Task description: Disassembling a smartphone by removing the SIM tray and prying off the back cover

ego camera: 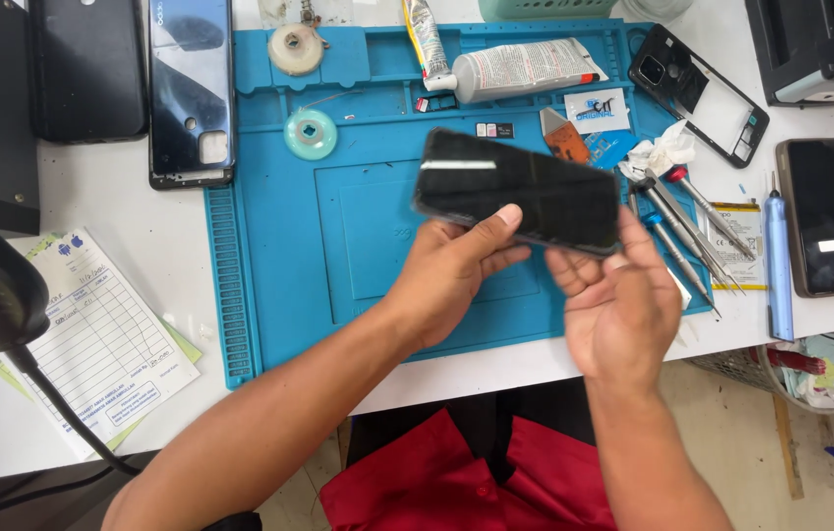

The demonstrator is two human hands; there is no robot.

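Single head-worn view looks steeply down, close over the blue work mat [289, 246].

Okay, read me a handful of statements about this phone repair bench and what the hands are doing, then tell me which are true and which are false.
1. Both hands hold a black phone above the blue work mat. True: the left hand and the right hand each grip it.
2. The phone's screen is lit. False: the glass is dark and only reflects light.
3. A white tube lies at the top of the mat. True.
4. The screwdrivers lie left of the mat. False: they lie at its right edge.
5. A paper form lies on the table left of the mat. True.
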